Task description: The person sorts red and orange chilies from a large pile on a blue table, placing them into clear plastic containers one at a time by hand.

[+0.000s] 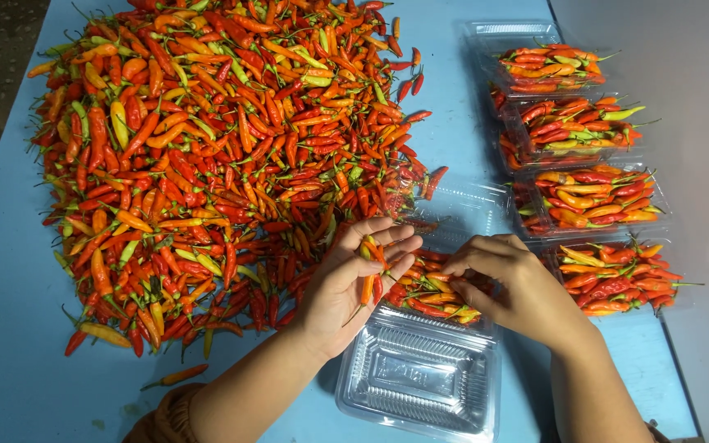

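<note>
Four filled clear trays (588,197) line my right, packed with chillies. The open clamshell (420,373) before me holds some. My left hand (346,283), half open, cradles a few chillies (369,267); my right hand (510,283), fingers pinched together, touches those in the clamshell.

Your left hand (346,283) cups a few chillies (371,267) over the open clear tray (420,377); your right hand (510,287) rests at three o'clock, the chilli heap (223,156) at eleven on the bench (10,328).

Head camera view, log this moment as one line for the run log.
left hand: holds chilies | right hand: over open clear container, grip unclear | chili pile on blue table
</note>
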